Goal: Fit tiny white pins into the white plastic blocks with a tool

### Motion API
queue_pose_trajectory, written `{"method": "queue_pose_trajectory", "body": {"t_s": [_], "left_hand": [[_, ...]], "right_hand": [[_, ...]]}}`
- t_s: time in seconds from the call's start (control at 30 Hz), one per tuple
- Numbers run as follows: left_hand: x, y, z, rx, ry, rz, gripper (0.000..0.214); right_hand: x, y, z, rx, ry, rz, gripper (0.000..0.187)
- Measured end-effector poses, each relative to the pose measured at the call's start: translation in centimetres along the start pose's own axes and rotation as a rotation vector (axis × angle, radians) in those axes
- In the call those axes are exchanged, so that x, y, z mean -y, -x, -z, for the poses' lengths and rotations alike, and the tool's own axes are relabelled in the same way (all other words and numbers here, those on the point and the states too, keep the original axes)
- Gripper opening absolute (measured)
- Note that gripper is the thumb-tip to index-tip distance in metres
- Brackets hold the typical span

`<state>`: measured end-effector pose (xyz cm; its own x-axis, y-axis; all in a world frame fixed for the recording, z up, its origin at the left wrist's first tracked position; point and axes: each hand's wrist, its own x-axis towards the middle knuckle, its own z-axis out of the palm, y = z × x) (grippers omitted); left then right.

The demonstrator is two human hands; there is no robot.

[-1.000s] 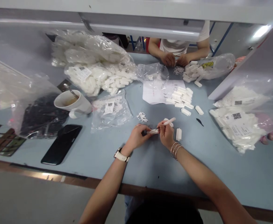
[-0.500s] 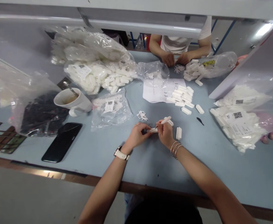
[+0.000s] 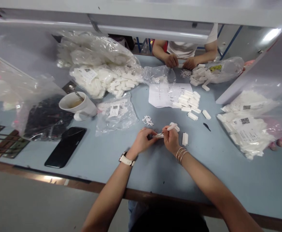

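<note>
Between the fingertips of my left hand (image 3: 143, 140) is a small white plastic piece (image 3: 158, 135), lying nearly level just above the table. My right hand (image 3: 171, 141) is closed around a white pen-like tool (image 3: 172, 126), its tip end pointing down at that piece. What the tip touches is too small to make out. A white plastic block (image 3: 184, 139) lies right of my right hand, and another is partly hidden behind the tool. Beyond my hands sits a little heap of tiny white parts (image 3: 147, 120).
A pile of white blocks (image 3: 189, 100) lies by a paper sheet (image 3: 159, 98). Bags of white parts (image 3: 249, 129) stand right; a large bag (image 3: 102, 71) is behind. Left are a mug with a spoon (image 3: 81, 108) and a phone (image 3: 65, 147). A co-worker's hands (image 3: 182, 62) work opposite.
The view has shifted slightly, so things on the table appear a little lower and further right. The pen-like tool leans flatter in my right hand. Both hands keep their holds.
</note>
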<state>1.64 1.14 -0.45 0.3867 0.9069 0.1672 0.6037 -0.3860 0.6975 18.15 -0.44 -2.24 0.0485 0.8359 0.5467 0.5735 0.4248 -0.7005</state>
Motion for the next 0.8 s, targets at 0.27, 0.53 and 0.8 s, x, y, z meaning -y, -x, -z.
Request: {"method": "queue_pose_trajectory", "body": {"t_s": [0.27,0.53,0.8], "left_hand": [[0.16,-0.06,-0.14,-0.006,-0.001,0.002,0.007],[0.16,0.04,-0.03,-0.007,0.013,0.010,0.008],[0.22,0.01,0.01,-0.001,0.013,0.011,0.008]], "right_hand": [[0.11,0.10,0.09,0.005,-0.164,-0.112,0.030],[0.04,0.01,-0.04,0.027,-0.158,-0.132,0.032],[0.22,-0.10,0.09,0.048,-0.140,-0.114,0.031]]}}
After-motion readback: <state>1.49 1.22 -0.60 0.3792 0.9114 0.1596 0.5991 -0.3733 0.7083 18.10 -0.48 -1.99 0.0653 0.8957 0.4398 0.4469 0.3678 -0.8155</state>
